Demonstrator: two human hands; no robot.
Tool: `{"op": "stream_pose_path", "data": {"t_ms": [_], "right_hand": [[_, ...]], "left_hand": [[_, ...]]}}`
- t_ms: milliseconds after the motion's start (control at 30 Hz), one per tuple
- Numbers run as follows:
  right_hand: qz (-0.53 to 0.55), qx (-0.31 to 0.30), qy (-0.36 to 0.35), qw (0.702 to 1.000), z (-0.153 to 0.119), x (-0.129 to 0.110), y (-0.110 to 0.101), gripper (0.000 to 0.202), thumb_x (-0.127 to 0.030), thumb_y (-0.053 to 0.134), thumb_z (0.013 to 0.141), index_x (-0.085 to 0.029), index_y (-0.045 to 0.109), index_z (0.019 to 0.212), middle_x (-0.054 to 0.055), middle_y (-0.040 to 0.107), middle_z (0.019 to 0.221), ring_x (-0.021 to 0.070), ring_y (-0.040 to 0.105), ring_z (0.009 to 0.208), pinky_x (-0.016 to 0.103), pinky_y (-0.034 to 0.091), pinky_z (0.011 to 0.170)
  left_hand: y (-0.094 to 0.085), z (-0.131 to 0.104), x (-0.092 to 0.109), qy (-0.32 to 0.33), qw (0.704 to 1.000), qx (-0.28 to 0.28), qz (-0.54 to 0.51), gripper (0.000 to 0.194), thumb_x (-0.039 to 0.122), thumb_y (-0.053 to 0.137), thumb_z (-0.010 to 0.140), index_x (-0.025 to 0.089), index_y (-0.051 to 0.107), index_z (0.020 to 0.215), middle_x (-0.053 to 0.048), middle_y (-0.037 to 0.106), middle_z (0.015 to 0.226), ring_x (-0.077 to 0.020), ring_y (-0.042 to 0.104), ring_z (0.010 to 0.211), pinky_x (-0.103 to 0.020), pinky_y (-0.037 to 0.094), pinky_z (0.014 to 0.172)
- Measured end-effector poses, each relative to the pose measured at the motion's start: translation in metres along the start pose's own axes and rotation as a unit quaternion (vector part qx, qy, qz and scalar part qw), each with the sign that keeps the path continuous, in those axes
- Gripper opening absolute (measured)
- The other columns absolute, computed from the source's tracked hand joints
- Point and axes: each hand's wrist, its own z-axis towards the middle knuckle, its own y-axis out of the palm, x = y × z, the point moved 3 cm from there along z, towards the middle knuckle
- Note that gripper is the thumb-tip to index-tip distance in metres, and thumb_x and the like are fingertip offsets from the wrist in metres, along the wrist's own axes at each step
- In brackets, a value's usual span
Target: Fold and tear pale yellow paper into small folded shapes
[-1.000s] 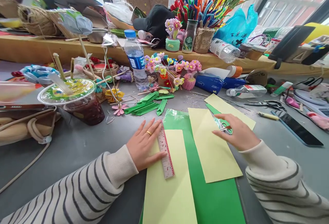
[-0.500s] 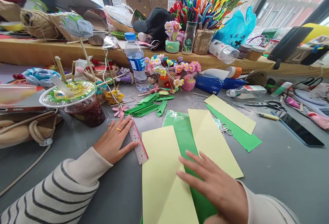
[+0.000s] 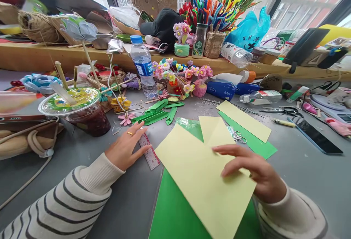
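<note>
A pale yellow sheet (image 3: 200, 180) lies slantwise over green paper (image 3: 172, 209). Above its right part is my right hand (image 3: 249, 169), thumb and fingers curved and apart; whether it touches the sheet is unclear. My left hand (image 3: 127, 147) has its fingers spread beside and partly over a pink-edged ruler (image 3: 150, 155), left of the sheet. Behind, a second yellow sheet (image 3: 214, 127) is partly covered. Small scissors (image 3: 239, 136) lie to its right, near a yellow strip (image 3: 246, 122) on a green strip (image 3: 267, 151).
A lidded drink cup (image 3: 87, 118) stands at the left, with a water bottle (image 3: 144, 68) behind. Folded green paper pieces (image 3: 156, 112) and craft flowers (image 3: 189, 72) lie at the back. Black scissors (image 3: 290, 111), a craft knife (image 3: 283, 123) and a phone (image 3: 315, 136) are at the right.
The front yellow sheet has turned and shifted right, uncovering green paper at its lower left. My right hand has moved right and curled its fingers. My left hand has lifted slightly and moved right.
</note>
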Motion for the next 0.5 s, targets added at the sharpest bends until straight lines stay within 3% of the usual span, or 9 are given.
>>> {"op": "stream_pose_path", "data": {"t_ms": [133,200,267,367,433,500], "right_hand": [[0.187,0.084,0.062,0.977,0.008,0.018,-0.020,0.005,-0.020,0.054,0.072,-0.023,0.057,0.070,0.005,0.047,0.110,0.0236,0.052,0.096,0.037,0.047,0.074],[0.237,0.085,0.075,0.965,0.012,0.025,-0.023,0.006,-0.027,0.055,0.071,-0.024,0.054,0.066,0.004,0.047,0.111,0.0250,0.053,0.094,0.039,0.048,0.071],[0.258,0.082,0.101,0.957,0.015,0.031,-0.025,0.013,-0.034,0.056,0.069,-0.023,0.050,0.063,0.003,0.047,0.113,0.0261,0.054,0.094,0.040,0.049,0.067],[0.265,0.089,0.142,0.949,0.016,0.037,-0.030,0.025,-0.041,0.057,0.064,-0.022,0.044,0.057,0.004,0.047,0.115,0.0276,0.054,0.092,0.042,0.049,0.065],[0.264,0.106,0.174,0.943,0.014,0.044,-0.034,0.028,-0.044,0.056,0.063,-0.022,0.041,0.056,0.004,0.046,0.118,0.0278,0.054,0.093,0.042,0.048,0.067],[0.265,0.128,0.205,0.933,0.011,0.053,-0.039,0.021,-0.043,0.055,0.065,-0.024,0.046,0.066,0.003,0.045,0.120,0.0265,0.052,0.096,0.042,0.047,0.071]], "left_hand": [[-0.009,0.016,0.026,0.005,0.986,0.051,-0.155,0.052,0.051,0.036,0.073,0.014,0.049,0.107,-0.011,0.051,0.113,-0.0229,0.045,0.105,-0.037,0.035,0.090],[-0.007,0.026,0.040,-0.017,0.966,0.004,-0.258,0.049,0.048,0.044,0.070,0.015,0.049,0.105,-0.010,0.053,0.109,-0.0229,0.050,0.098,-0.037,0.042,0.082],[-0.004,0.036,0.052,-0.050,0.925,-0.025,-0.377,0.049,0.043,0.052,0.066,0.013,0.049,0.105,-0.012,0.054,0.108,-0.0223,0.051,0.096,-0.035,0.043,0.081],[0.002,0.049,0.060,-0.132,0.832,-0.056,-0.537,0.051,0.032,0.065,0.055,0.012,0.050,0.099,-0.009,0.062,0.088,-0.0193,0.058,0.082,-0.032,0.048,0.073],[0.007,0.053,0.061,-0.184,0.774,-0.074,-0.602,0.045,0.024,0.070,0.047,0.013,0.054,0.087,-0.003,0.063,0.068,-0.0163,0.060,0.067,-0.029,0.049,0.063],[0.010,0.054,0.060,-0.219,0.735,-0.087,-0.636,0.034,0.021,0.072,0.044,0.013,0.056,0.073,0.000,0.062,0.058,-0.0132,0.059,0.057,-0.024,0.049,0.054]]}}
